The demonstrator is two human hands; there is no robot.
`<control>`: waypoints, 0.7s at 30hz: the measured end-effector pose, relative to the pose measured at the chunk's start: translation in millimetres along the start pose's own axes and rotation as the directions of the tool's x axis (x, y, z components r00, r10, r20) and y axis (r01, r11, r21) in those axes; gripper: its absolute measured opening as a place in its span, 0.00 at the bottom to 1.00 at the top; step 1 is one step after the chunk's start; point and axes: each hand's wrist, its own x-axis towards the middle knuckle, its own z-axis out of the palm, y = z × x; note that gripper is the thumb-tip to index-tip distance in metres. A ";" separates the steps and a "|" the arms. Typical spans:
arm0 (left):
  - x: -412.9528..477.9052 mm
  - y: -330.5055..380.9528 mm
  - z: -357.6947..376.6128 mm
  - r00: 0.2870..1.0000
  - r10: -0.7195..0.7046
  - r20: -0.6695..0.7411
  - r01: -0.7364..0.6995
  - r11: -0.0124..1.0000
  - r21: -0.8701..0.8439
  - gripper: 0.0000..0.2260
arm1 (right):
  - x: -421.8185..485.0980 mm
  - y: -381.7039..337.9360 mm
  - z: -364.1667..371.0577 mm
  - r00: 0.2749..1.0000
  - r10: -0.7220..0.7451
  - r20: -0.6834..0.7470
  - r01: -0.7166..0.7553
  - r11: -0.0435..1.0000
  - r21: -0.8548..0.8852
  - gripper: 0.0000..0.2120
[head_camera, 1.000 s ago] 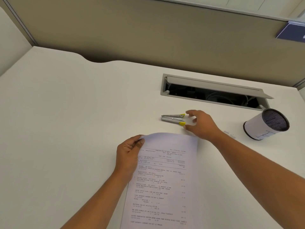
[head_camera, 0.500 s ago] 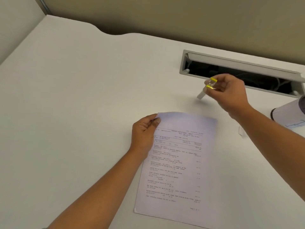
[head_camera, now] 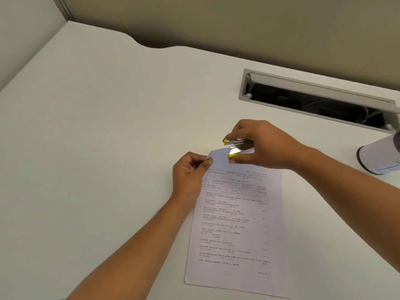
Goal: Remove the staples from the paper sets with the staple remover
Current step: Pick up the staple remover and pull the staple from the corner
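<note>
A printed paper set lies on the white desk, long side running toward me. My left hand pinches its top left corner and lifts that corner slightly. My right hand grips a metal staple remover with yellow tips, held just above the paper's top edge, jaws pointing left toward the pinched corner. The staple itself is not visible.
A grey cable tray opening with a raised lid is set into the desk behind my right hand. A white cylindrical pen holder lies on its side at the right edge. A beige partition wall closes the back.
My right hand picked the staple remover off the desk and carried it down to the paper's top edge. My left hand kept its pinch on the corner.
</note>
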 end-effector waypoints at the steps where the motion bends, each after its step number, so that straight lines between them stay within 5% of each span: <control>1: -0.1 -0.3 -0.1 1.000 0.000 0.002 0.000 1.000 -0.004 0.10 | 0.6 -2.4 2.3 1.000 -0.018 0.019 0.019 0.997 -0.071 0.21; 8: -0.2 -0.9 1.3 0.999 0.029 0.018 -0.029 0.999 0.036 0.08 | 9.6 -14.2 16.2 0.987 -0.143 0.072 0.159 0.929 -0.335 0.20; 21: 0.8 -1.0 0.9 0.999 0.045 0.019 -0.046 0.998 0.051 0.08 | 13.4 -19.7 28.7 0.979 -0.201 0.019 0.191 0.892 -0.410 0.12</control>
